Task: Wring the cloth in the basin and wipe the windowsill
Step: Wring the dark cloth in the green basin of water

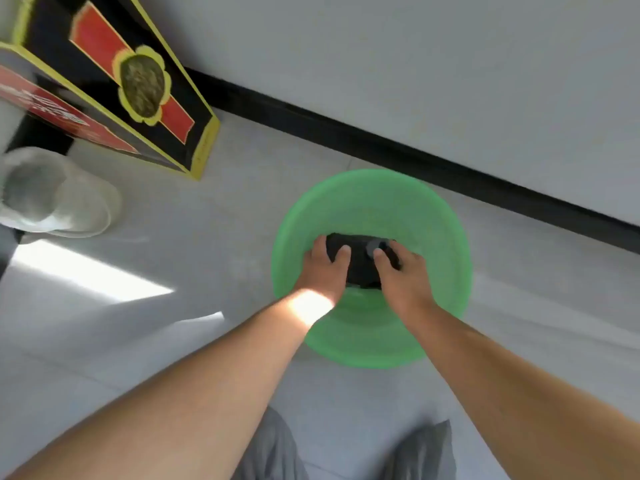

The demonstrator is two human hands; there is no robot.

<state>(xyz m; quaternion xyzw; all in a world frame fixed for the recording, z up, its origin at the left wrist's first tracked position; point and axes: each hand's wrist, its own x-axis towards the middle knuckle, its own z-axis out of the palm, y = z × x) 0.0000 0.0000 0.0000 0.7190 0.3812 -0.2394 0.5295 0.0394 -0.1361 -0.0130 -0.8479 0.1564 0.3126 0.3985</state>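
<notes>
Green plastic forms the basin, which sits on the pale floor just in front of the black skirting board. Inside it, toward the far side of the bottom, lies the dark cloth, bunched into a lump whose longer side runs roughly left to right across the view. Both hands are already on it. The left hand grips the left end, with its thumb over the top and its fingers reaching round the far edge. The right hand grips the right end in much the same way, its fingers curled over the cloth. Neither hand is nearer than the other, and only a short stretch of cloth shows between them. With one hand on each end of the long axis, the cloth looks well placed for twisting in opposite directions over the basin. The windowsill is not in view, so I cannot tell which way it lies.
</notes>
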